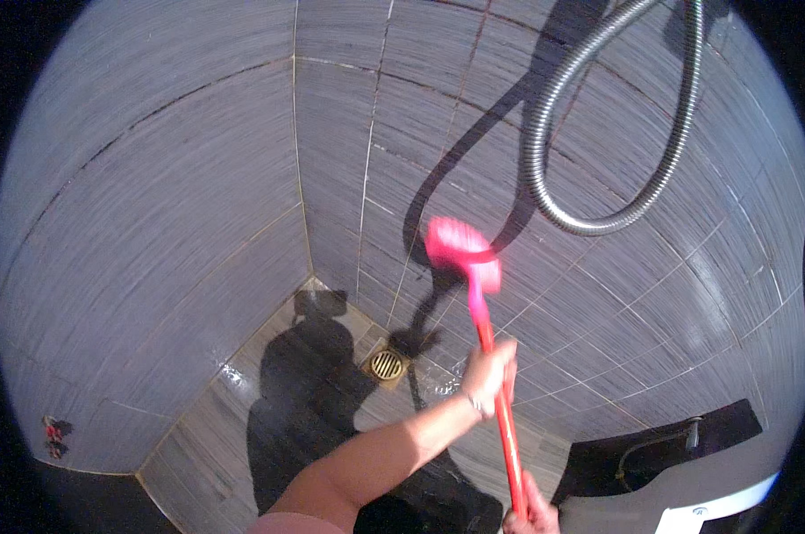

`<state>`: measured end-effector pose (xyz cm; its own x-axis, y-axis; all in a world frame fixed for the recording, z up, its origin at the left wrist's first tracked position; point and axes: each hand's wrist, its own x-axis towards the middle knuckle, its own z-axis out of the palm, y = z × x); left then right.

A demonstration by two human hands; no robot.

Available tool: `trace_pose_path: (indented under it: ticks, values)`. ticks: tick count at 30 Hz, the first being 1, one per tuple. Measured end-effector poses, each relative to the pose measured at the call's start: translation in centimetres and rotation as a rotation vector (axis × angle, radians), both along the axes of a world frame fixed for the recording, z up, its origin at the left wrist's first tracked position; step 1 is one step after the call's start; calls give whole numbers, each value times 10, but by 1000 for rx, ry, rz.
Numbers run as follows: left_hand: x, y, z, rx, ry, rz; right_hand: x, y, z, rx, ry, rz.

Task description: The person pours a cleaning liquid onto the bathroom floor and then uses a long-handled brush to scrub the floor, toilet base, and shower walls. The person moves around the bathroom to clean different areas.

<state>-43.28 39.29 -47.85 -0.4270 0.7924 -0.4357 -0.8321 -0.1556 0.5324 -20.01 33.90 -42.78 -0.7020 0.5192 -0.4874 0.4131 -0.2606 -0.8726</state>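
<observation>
A long-handled scrub brush with a blurred pink head (463, 251) and a red handle (508, 445) slants up in front of the tiled wall. I cannot tell whether its head touches the tiles. My left hand (489, 378) is wrapped around the upper handle, its forearm reaching in from the lower edge. Lower down, at the bottom of the picture, my right hand (532, 507) grips the handle near its end; part of this hand is cut off.
A metal shower hose (589, 222) hangs in a loop at upper right. A round drain (386, 363) sits in the wood-look floor by the wall. At lower right are a white toilet seat edge (723, 505) and a small valve (693, 433). Grey tiled walls (180, 178) meet in a corner.
</observation>
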Motion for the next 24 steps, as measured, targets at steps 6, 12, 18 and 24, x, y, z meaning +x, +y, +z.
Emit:
trace_pose_path:
  ticks: [6, 12, 18, 24]
  values:
    - [-42, -15, -65, -103, -116, 91, -32, 1, -4, -213, 2, 111]
    - [-190, -58, 82, 332, 218, 258, -149, 18, 19, 202, 312, 396]
    - [29, 17, 62, 161, 162, -89, 35, 11, -6, 182, 85, -59]
    - [27, -1, 8, 79, -53, -38, 31, 5, 4, 388, 15, 147]
